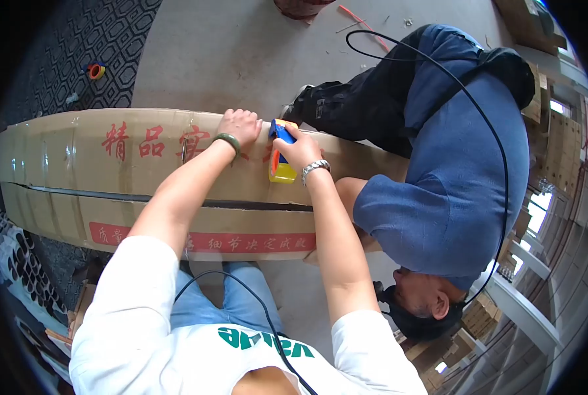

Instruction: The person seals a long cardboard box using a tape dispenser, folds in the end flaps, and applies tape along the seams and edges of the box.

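Note:
A long cardboard box with red printed characters lies across in front of me. A dark gap runs lengthwise between its upper flaps. My right hand, with a chain bracelet on its wrist, grips a blue, orange and yellow tape dispenser against the box near its far edge. Just left of it, my left hand rests at that far edge, a green bangle on the wrist. Its fingers are curled closed, and what they hold, if anything, is hidden.
A co-worker in a blue shirt bends over the box's right end, close to my right arm. A roll of tape lies on the patterned carpet. Black cables hang across the view. Stacked cartons stand at the right.

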Tool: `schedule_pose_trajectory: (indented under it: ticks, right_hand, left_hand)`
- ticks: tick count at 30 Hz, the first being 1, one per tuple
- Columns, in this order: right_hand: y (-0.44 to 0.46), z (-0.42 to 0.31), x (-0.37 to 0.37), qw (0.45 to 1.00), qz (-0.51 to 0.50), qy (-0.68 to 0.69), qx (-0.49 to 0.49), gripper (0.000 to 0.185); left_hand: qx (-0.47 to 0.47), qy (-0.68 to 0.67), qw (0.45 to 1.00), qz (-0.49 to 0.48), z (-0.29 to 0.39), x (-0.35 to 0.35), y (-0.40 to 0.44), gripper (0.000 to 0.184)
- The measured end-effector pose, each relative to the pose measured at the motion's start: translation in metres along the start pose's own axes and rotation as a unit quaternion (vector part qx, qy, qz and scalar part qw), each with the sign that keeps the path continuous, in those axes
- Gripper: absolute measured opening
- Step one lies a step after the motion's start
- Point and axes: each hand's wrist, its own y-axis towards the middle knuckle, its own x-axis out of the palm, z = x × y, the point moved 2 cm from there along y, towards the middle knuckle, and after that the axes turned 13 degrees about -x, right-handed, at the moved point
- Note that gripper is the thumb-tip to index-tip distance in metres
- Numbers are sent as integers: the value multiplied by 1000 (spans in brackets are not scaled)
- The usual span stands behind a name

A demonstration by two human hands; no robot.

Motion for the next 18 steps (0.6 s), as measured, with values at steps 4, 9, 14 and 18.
schedule_pose_trajectory:
  ticks: [4, 9, 14, 18]
  right_hand:
    - [-7, 7, 0, 1000, -3, -13, 2, 61]
    - [-24, 25, 19, 1000, 25, -1, -17, 60]
    - [-65, 43, 50, 990, 105, -30, -86, 60]
    - [-97, 54, 60, 961, 235, 13, -148, 69]
  left_hand:
    - [1, -9, 1000, -22, 8, 4, 1, 27]
    - [0, -23, 1000, 12, 8, 3, -8, 30]
    - [-55, -235, 969, 54, 9, -12, -15, 34]
    - [-231, -477, 774, -347, 4, -41, -30, 43]
